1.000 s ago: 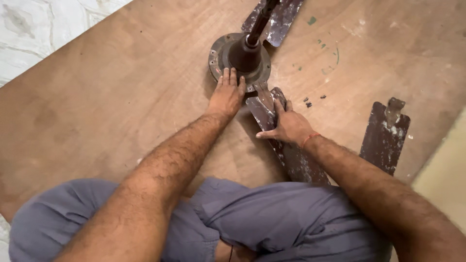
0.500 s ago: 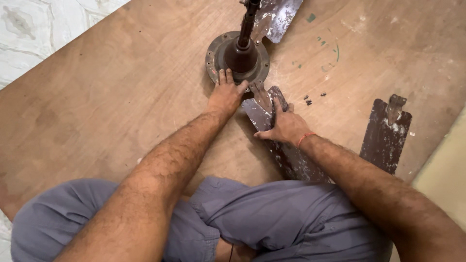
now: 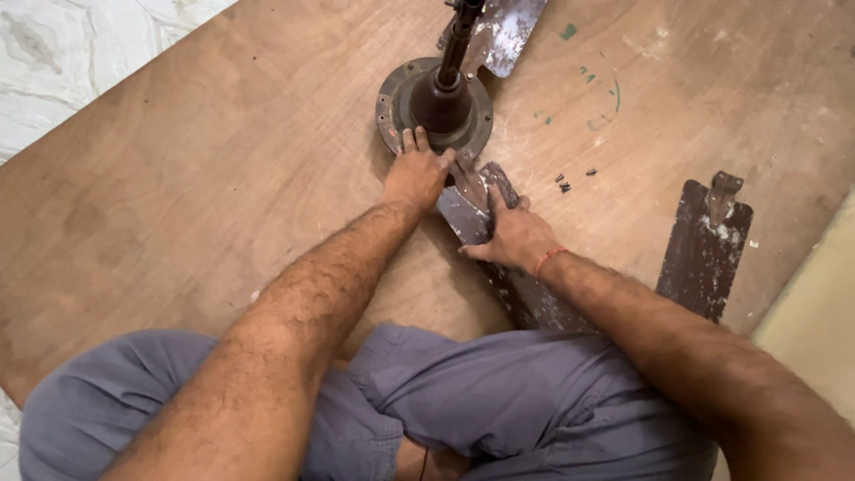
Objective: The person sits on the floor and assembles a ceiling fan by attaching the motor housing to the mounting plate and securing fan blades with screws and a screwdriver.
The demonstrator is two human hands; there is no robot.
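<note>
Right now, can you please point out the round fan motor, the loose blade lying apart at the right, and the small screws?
round fan motor (image 3: 396, 100): head view, on its left rim.
loose blade (image 3: 699, 254): head view, on its flat middle.
small screws (image 3: 563, 184): head view, on the dark cluster on the board.

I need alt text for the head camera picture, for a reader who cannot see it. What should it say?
A seated person's left hand rests on the rim of a round brown fan motor hub, while the right hand presses flat on a worn fan blade joined to it. They lie on a plywood board; a loose blade and small screws lie to the right.
</note>
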